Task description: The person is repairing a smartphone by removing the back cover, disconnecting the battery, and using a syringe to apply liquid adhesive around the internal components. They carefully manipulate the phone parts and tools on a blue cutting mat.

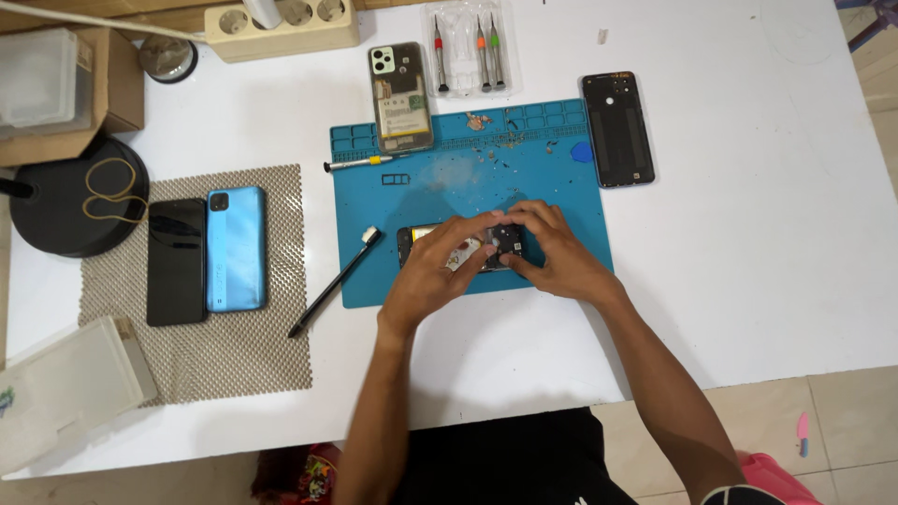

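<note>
left hand (440,266): I've got it on the left half of the opened phone (458,248), fingers curled down over it and touching. Can't tell if they actually pinch anything.
right hand (552,252): same deal from the right side, fingertips pressed onto the dark camera end of the phone. Grip itself is hidden from my view.
opened phone: lying flat across the near middle of the blue repair mat (561,178), mostly covered by both hands.
mat clutter: small bits and screws scattered on the far part, a blue pick (583,151) at the right edge, a screwdriver (358,165) at the left edge.
far side: another opened phone (402,96) overlapping the mat's far-left corner, a clear case of screwdrivers (468,51) beyond it, a black back cover (617,128) just right of the mat.
left of mat: black spudger (335,283) on the white counter (748,234), then a mesh pad (234,355) with a black phone (176,262) and a blue phone (236,248) side by side.
</note>
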